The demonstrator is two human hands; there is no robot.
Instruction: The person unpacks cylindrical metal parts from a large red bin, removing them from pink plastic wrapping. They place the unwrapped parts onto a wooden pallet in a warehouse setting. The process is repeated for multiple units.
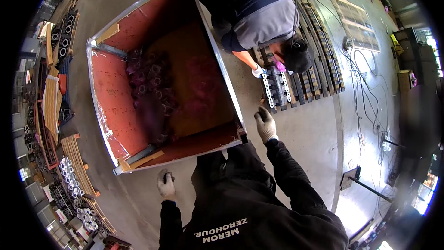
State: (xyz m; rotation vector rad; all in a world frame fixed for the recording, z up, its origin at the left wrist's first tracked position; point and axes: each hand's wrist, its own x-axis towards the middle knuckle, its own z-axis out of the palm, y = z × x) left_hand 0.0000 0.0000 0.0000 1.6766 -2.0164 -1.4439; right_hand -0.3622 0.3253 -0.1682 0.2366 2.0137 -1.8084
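Observation:
A large open-topped bin [107, 93] with red inner walls and a grey rim stands in front of me. Ring-ended metal parts [147, 79], some under purplish plastic film, are heaped on its left side. My left hand [166, 184], in a pale glove with dark fingertips, hangs just outside the bin's near edge, fingers apart and holding nothing. Off the bin's near right corner, my right hand [266, 126] reaches forward in a matching glove, fingers stretched and thumb apart. Beyond it lies a wooden slatted pallet [305, 90] bearing rows of dark and silvery metal pieces [276, 90].
A co-worker [263, 14] bends over the pallet, with a gloved hand [258, 71] at the metal pieces. Cables [365, 97] trail across the floor at right. Another slatted pallet [354, 23] lies farther back. Pallets of metal parts [71, 178] line the left side.

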